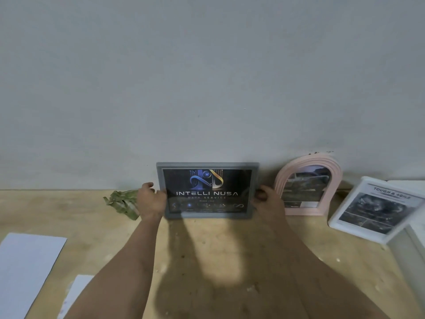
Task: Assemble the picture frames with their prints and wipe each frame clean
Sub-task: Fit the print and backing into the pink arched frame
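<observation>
Standing upright — grey frame (207, 190), long-axis level

Plywood bench (207, 249) butts against a grey wall (207, 77); surface is scuffed, with small pale crumbs. Along the back edge, left to right: crumpled green cloth (122, 202), grey frame (207, 191) standing upright at the wall, pink arched frame (308, 185) leaning on the wall, white frame (374, 210) tilted at the right end, near a white box edge (414, 236). Two white sheets lie flat at front left, the large sheet (25, 270) and a small sheet (76, 293) just beside it.
</observation>
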